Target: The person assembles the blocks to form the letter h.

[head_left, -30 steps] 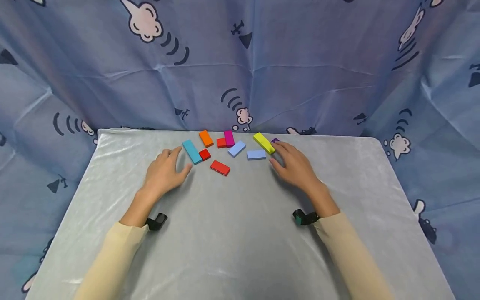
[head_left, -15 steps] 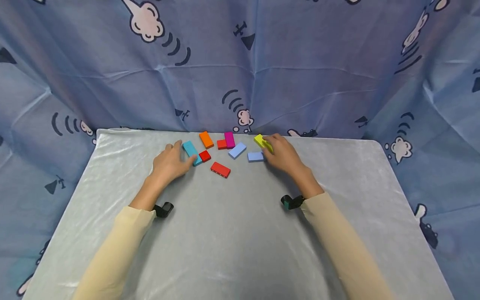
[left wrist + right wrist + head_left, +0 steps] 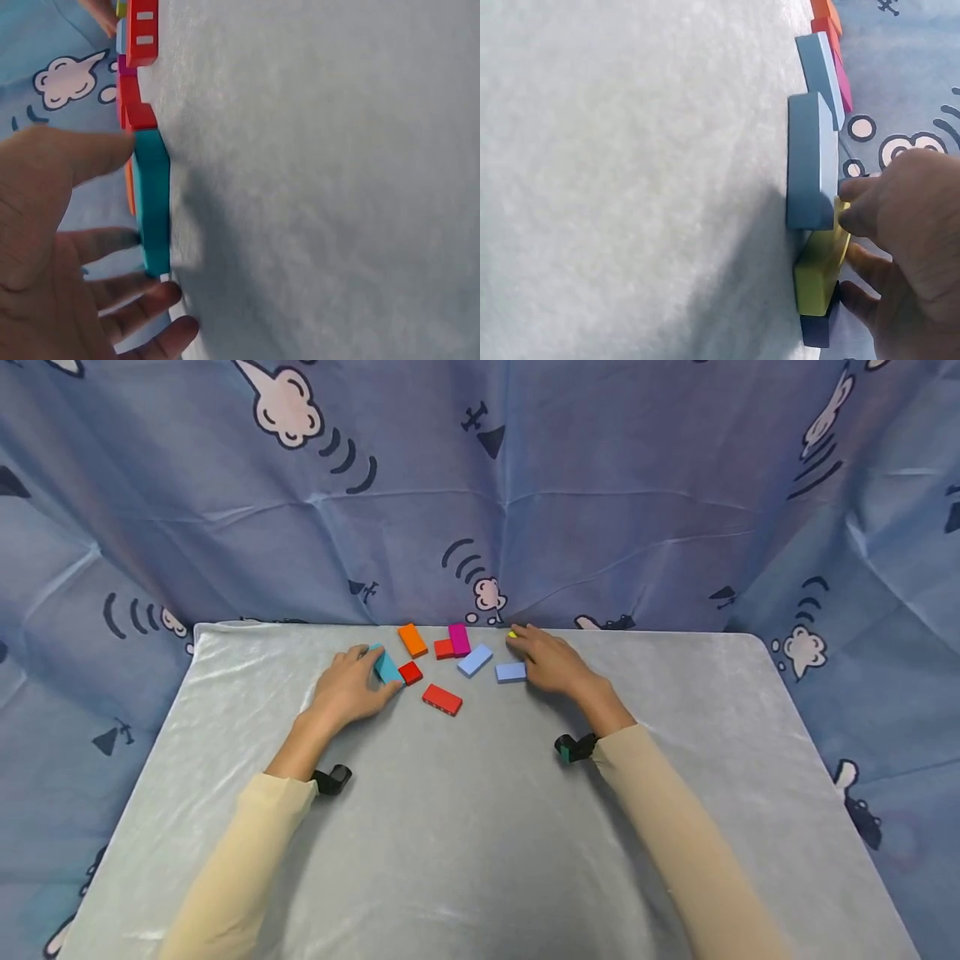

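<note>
L-hand (image 3: 347, 692) pinching teal blk (image 3: 154, 199), R-hand (image 3: 558, 665) touching yellow blk (image 3: 819, 274)

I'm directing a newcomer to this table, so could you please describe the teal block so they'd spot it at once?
On the cloth-covered table, find the coloured blocks near the far edge. The teal block is leftmost, at the left hand. It alone is teal: the small red block beside it is shorter, and the pale-blue blocks are lighter.

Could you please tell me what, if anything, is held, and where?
Left hand: thumb and fingers at opposite ends of the teal block. Right hand: fingers at the far end of the yellow block. Whether either is gripped cannot be told.
</note>
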Demonstrator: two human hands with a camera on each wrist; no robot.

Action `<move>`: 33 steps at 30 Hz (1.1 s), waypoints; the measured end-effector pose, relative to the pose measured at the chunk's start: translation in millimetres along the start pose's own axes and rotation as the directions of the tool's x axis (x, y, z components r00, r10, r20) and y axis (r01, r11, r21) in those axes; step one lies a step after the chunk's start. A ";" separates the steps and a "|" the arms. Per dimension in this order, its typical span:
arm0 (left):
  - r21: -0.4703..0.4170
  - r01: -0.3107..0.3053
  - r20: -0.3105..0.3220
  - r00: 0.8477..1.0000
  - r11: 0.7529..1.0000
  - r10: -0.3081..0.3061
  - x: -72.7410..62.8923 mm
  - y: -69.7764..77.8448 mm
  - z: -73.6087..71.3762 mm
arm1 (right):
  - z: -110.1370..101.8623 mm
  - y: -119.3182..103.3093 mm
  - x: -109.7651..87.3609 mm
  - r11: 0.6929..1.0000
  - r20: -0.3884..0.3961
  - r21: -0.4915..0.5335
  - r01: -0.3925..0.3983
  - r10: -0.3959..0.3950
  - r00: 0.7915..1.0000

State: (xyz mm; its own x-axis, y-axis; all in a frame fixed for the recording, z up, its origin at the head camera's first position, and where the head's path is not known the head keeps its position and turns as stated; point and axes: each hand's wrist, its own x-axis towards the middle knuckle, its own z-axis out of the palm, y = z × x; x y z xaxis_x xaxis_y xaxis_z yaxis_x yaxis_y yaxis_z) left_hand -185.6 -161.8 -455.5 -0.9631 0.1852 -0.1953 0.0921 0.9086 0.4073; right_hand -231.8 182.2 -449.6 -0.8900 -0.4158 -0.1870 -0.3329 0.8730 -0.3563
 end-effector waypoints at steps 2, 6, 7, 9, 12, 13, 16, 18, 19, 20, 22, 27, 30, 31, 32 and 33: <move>0.015 -0.018 0.015 1.000 1.000 0.018 -1.3 -1.0 0.1 | -0.9 0.7 0.0 1.000 0.018 -0.006 -0.007 0.007 1.000; 0.046 -0.038 0.017 0.999 0.998 0.038 -2.7 -3.4 2.0 | -3.6 3.4 -1.5 1.000 0.028 -0.008 -0.008 0.008 1.000; 0.052 -0.042 0.014 0.999 0.998 0.041 -3.0 -4.2 2.7 | -4.8 4.0 -2.2 1.000 0.032 -0.008 -0.007 0.007 0.999; 0.062 -0.045 0.006 0.999 0.997 0.044 -3.5 -5.5 3.9 | -7.9 5.0 -3.5 1.000 0.046 -0.012 -0.004 0.004 0.999; 0.056 -0.047 -0.013 0.999 0.997 0.048 -4.6 -6.6 4.9 | -12.5 7.1 -6.4 0.999 0.076 -0.034 0.011 -0.008 0.997; 0.054 -0.050 -0.020 0.998 0.997 0.052 -5.3 -6.8 4.8 | -13.9 8.0 -7.8 0.999 0.089 -0.045 0.018 -0.014 0.996; 0.044 -0.067 -0.041 0.997 0.997 0.069 -7.0 -8.5 4.0 | -17.1 11.0 -12.0 0.997 0.106 -0.065 0.041 -0.034 0.994; 0.039 -0.083 -0.056 0.995 0.996 0.085 -8.7 -10.6 3.3 | -18.4 13.0 -14.2 0.996 0.105 -0.071 0.058 -0.050 0.993; 0.036 -0.091 -0.064 0.994 0.995 0.093 -10.0 -11.7 2.9 | -19.2 13.8 -15.1 0.995 0.102 -0.073 0.069 -0.061 0.993; 0.028 -0.094 -0.071 0.993 0.995 0.095 -11.2 -13.1 2.5 | -19.6 15.0 -15.7 0.994 0.099 -0.075 0.078 -0.071 0.993; 0.018 -0.103 -0.086 0.991 0.994 0.104 -14.1 -16.0 2.1 | -20.1 17.1 -16.0 0.992 0.102 -0.086 0.090 -0.081 0.991; 0.007 -0.138 -0.105 0.985 0.990 0.138 -26.9 -23.3 2.6 | -19.9 20.3 -15.9 0.992 0.160 -0.107 0.072 -0.054 0.986; -0.012 -0.153 -0.092 0.984 0.988 0.151 -38.1 -26.0 1.8 | -20.5 18.8 -15.2 0.991 0.158 -0.120 0.061 -0.041 0.987; -0.021 -0.156 -0.085 0.984 0.988 0.153 -42.2 -26.6 1.6 | -20.0 18.4 -15.0 0.991 0.148 -0.122 0.055 -0.037 0.988; -0.033 -0.162 -0.082 0.984 0.986 0.158 -45.8 -26.7 2.0 | -20.2 17.8 -15.3 0.990 0.131 -0.128 0.055 -0.038 0.991; -0.047 -0.170 -0.079 0.983 0.984 0.166 -49.7 -26.9 2.5 | -19.5 17.8 -15.8 0.991 0.115 -0.128 0.049 -0.035 0.993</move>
State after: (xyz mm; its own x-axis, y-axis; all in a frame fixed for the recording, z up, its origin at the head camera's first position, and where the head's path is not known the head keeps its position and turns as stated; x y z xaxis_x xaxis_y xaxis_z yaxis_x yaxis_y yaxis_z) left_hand -139.6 -194.5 -459.0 -0.9514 0.3030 -0.0543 0.2420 0.8453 0.4763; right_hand -229.7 209.2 -435.2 -0.8362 -0.4723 -0.2788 -0.4135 0.8768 -0.2453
